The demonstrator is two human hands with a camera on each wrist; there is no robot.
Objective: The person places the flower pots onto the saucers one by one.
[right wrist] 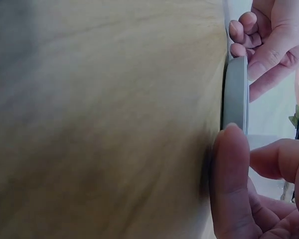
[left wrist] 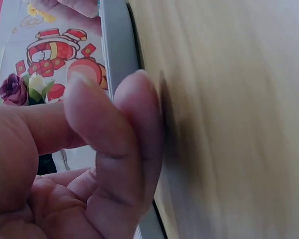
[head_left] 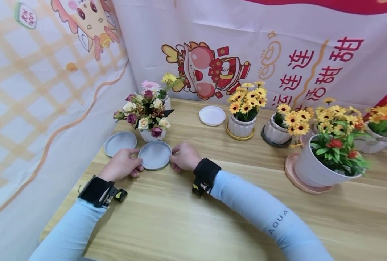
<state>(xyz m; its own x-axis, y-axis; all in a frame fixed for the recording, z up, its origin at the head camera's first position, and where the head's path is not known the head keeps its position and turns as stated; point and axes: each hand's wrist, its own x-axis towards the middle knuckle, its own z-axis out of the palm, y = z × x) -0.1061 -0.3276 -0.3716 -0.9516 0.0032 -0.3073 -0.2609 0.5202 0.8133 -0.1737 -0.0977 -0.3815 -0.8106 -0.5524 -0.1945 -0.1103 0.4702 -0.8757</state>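
A round grey plant saucer (head_left: 155, 156) lies at the left side of the wooden table between both hands. My left hand (head_left: 122, 165) pinches its left rim, thumb at the upper edge and fingers low at the side. At the opposite rim my right hand (head_left: 186, 156) pinches with thumb and fingertips. The right wrist view shows the saucer (right wrist: 236, 94) edge-on, close to the tabletop. Just behind it stands a white pot (head_left: 152, 135) of purple and cream roses. A second grey saucer (head_left: 120, 143) lies left of it, partly behind my left hand.
A white saucer (head_left: 212, 116) lies at the back. Right of it, a pot of yellow flowers (head_left: 242, 126) sits on a yellow saucer. Several more flower pots crowd the right, including a large white pot (head_left: 314, 166) on a pink saucer (head_left: 291, 170). Fabric hangs behind and left.
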